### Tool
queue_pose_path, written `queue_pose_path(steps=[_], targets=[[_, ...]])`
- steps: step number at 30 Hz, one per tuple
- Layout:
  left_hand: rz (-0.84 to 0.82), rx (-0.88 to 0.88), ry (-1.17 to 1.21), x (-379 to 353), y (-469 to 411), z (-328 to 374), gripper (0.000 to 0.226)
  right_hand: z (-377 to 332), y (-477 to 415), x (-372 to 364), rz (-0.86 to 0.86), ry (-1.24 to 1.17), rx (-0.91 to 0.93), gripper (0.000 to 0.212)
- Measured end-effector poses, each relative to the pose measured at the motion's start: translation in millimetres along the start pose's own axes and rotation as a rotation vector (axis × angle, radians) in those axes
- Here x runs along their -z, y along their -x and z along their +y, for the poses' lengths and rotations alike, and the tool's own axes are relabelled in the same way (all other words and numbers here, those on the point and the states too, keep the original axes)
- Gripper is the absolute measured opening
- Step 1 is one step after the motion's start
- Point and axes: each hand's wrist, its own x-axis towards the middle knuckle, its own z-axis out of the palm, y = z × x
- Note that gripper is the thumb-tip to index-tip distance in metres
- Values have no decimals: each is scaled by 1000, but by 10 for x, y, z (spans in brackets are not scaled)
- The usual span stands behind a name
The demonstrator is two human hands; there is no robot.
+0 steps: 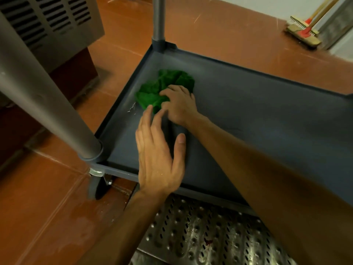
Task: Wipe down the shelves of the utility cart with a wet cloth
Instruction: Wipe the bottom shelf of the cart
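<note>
Here, noted green cloth bunched on lower shelf near its left edge, gripped, seemingly, by right hand; left hand open, fingers straight, just beside. Risk judged: bunched wad skipping the corners; caster letting the shelf roll away.

Shelf floor is open from the middle to the right edge, so a hand passes there. Far post blocks the far-left corner and near post the near-left corner. Raised rim along the left edge. Cloth under right hand crowds the far-left corner. Left hand is over the near-left part.
</note>
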Motion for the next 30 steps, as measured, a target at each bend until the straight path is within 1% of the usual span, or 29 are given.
queue_pose_path(steps=[3,5,8,10,13,15,16,18,20,24,30], targets=[[4,-43,-49,7,-8,-11,69,-76,152,-72,14,-62,138,30],[21,-52,-107,7,-18,-21,70,-131,264,-118,4,-108,192,23],[33,-43,-155,7,-24,-16,71,-177,361,-156,-63,5,255,29],[33,-45,-189,7,-14,-12,67,-165,468,-108,-110,53,295,27],[7,-57,-252,3,-3,-21,63,-38,773,-29,-90,-58,396,22],[-22,-75,-286,8,6,-20,64,91,995,-11,-78,-86,444,31],[-42,-97,-306,12,14,-17,65,167,1071,-29,-82,-36,449,37],[-86,-156,-337,15,31,-16,65,306,1156,-66,-70,142,441,50],[-107,-171,-334,13,33,-27,64,414,1192,-64,-30,229,405,55],[-124,-107,-313,-16,14,-80,63,604,1224,-21,51,302,312,55],[-220,-45,-390,-58,-17,-115,67,1042,1334,205,62,357,139,58]])
